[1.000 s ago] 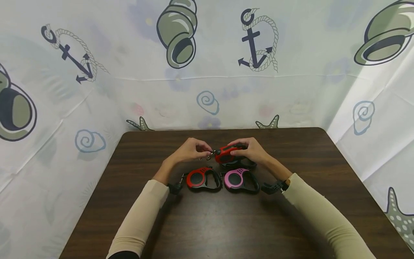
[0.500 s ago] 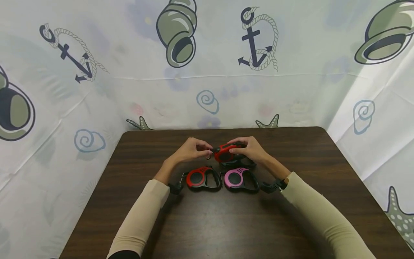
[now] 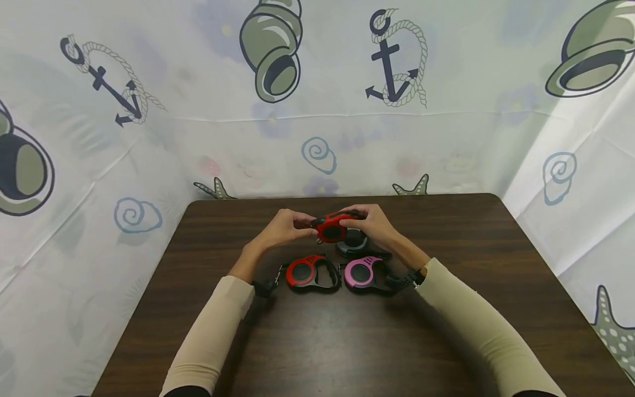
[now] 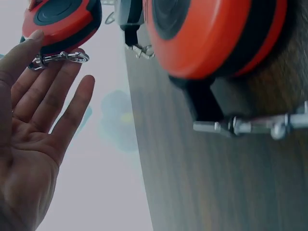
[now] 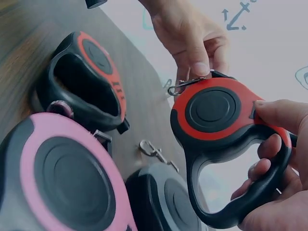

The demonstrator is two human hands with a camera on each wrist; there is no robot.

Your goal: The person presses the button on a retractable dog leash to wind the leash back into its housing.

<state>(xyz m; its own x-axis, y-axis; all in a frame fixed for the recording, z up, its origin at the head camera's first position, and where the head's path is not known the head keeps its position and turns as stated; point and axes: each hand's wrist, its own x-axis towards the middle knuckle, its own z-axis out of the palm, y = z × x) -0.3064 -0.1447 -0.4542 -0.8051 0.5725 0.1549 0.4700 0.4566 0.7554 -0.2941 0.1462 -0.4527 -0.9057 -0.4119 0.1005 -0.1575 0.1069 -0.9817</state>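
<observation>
Over the back middle of the table, my right hand [image 3: 375,225] grips the black handle of a red retractable dog leash [image 3: 328,229], its fingers wrapped through the handle loop in the right wrist view. My left hand [image 3: 281,227] pinches the front end of that leash between thumb and fingertips, by the metal snap hook [image 4: 65,57] hanging there. Below the held leash lies a grey retractable leash [image 3: 351,242], partly covered by my right hand. Nearer to me lie a second red leash [image 3: 301,272] and a pink leash [image 3: 359,273], side by side.
A dark wood table [image 3: 317,342] carries the leashes. Behind it and along both sides hangs a white sheet [image 3: 327,66] printed with shells and anchors. The near red leash's snap hook [image 4: 260,126] sticks out beside my left wrist.
The held red leash and my right hand have moved left and slightly up. My left fingers are now at the leash's front end, and more of the grey leash shows.
</observation>
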